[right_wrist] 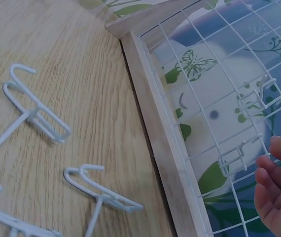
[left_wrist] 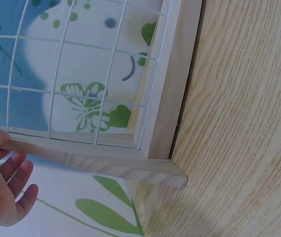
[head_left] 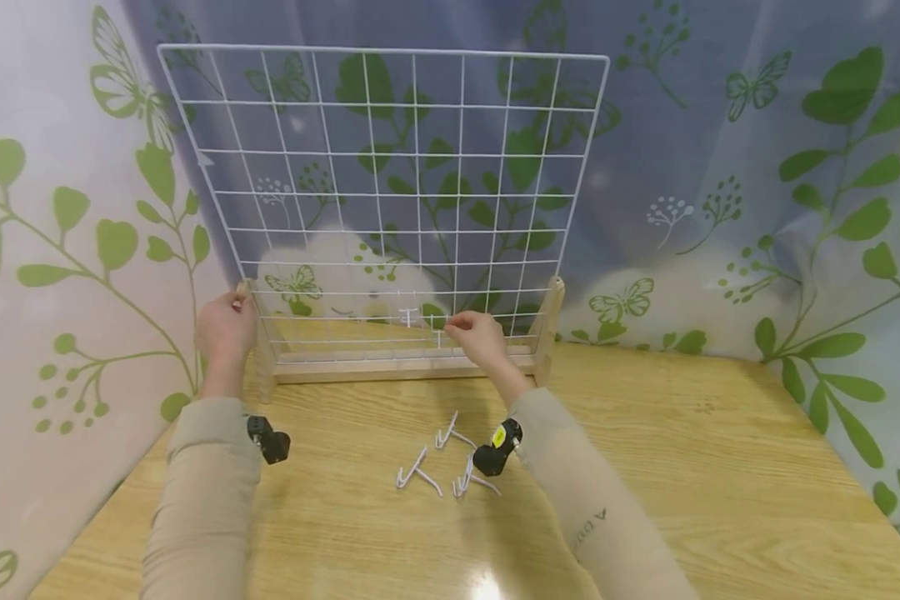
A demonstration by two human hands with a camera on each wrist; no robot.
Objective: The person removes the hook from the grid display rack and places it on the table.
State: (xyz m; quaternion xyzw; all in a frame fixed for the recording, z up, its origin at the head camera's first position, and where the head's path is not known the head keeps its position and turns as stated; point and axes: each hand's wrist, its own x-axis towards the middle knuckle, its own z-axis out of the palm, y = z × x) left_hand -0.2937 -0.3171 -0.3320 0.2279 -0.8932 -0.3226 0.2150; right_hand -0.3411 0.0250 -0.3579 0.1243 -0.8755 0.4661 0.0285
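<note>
You are facing a white wire grid panel (head_left: 390, 183) that stands upright in a pale wooden base frame (head_left: 405, 367) at the back of a light wooden table (head_left: 720, 483), with a leaf-and-butterfly patterned backdrop (head_left: 795, 167) behind it. Your left hand (head_left: 225, 329) rests at the top of the frame's left upright post, thumb against the wood; in the left wrist view the other fingers (left_wrist: 17, 173) lie loosely curled beside the post, and whether they truly clasp it cannot be told. Your right hand (head_left: 478, 333) is at the lower rows of the grid, right of centre, with its fingertips (right_wrist: 268, 170) pinching a small white wire hook (right_wrist: 239, 154) that sits on the mesh. A second hook (right_wrist: 259, 96) already hangs on the grid just above and to the left of the one you pinch. Three more loose white hooks lie on the table between your forearms, near the frame: one to the left (head_left: 417, 473), one in the middle (head_left: 450, 433) and one (head_left: 471, 479) close to your right wrist. Both sleeves are beige, and each wrist carries a small black camera unit (head_left: 270, 440).
</note>
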